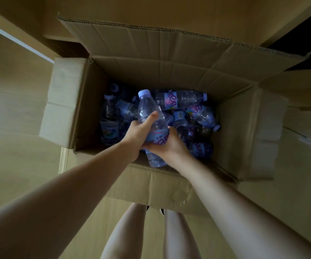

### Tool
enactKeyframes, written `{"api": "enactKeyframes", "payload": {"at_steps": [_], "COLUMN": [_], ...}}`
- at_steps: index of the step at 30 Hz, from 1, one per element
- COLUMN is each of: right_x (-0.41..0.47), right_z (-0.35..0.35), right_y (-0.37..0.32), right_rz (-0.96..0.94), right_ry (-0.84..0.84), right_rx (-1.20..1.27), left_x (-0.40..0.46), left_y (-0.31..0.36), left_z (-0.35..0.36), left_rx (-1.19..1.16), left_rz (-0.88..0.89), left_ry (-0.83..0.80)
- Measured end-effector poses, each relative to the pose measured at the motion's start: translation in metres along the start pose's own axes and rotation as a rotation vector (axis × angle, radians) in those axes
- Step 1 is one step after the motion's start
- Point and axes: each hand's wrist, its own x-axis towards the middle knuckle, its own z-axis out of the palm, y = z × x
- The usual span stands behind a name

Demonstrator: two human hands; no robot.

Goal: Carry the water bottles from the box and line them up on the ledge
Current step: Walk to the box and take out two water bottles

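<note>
A large open cardboard box (169, 75) stands on the floor below me, holding several clear water bottles with blue labels and pale caps. One bottle (147, 109) is lifted above the pile, cap pointing away from me. My left hand (139, 133) grips its middle, thumb across the front. My right hand (167, 144) wraps the labelled lower part from the right. The bottle's base (154, 161) shows below my hands, near the box's near wall. Another bottle (182, 99) lies flat at the back of the pile. No ledge is in view.
The box flaps are folded out: left flap (63, 101), right flap (253, 131), far flap (169, 40), near flap (151, 186). Wooden floor (14, 118) surrounds the box. My bare legs (151, 234) stand just behind the near flap. A dark opening (308, 36) lies at upper right.
</note>
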Motion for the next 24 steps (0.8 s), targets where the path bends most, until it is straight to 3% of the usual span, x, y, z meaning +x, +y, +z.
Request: {"api": "enactKeyframes", "payload": {"at_steps": [4, 5, 7, 9, 11, 14, 19, 24], "right_x": [-0.002, -0.002, -0.001, -0.001, 0.004, 0.034, 0.106, 0.184], "right_z": [0.035, 0.039, 0.040, 0.032, 0.018, -0.003, -0.019, -0.017], "right_y": [0.005, 0.009, 0.017, 0.024, 0.031, 0.038, 0.026, 0.006], "right_rz": [-0.049, -0.101, -0.153, -0.164, -0.202, -0.113, 0.327, 0.397], "right_ry": [0.276, 0.297, 0.170, -0.016, -0.097, 0.077, 0.240, 0.263], "right_rx": [-0.289, -0.368, -0.397, -0.228, -0.129, -0.118, 0.510, 0.876], "left_x": [0.003, 0.006, 0.013, 0.021, 0.027, 0.036, 0.063, 0.097], "left_y": [-0.016, -0.016, -0.013, -0.010, -0.010, -0.012, -0.009, -0.012], "left_z": [0.009, 0.008, 0.003, -0.007, -0.015, -0.019, -0.014, -0.005], "left_rx": [0.041, 0.066, 0.083, 0.106, 0.119, 0.048, -0.093, -0.132], "left_rz": [0.037, 0.003, -0.085, -0.127, -0.097, -0.018, 0.004, 0.029], "left_ry": [0.116, 0.128, 0.143, 0.162, 0.188, 0.204, 0.183, 0.172]}}
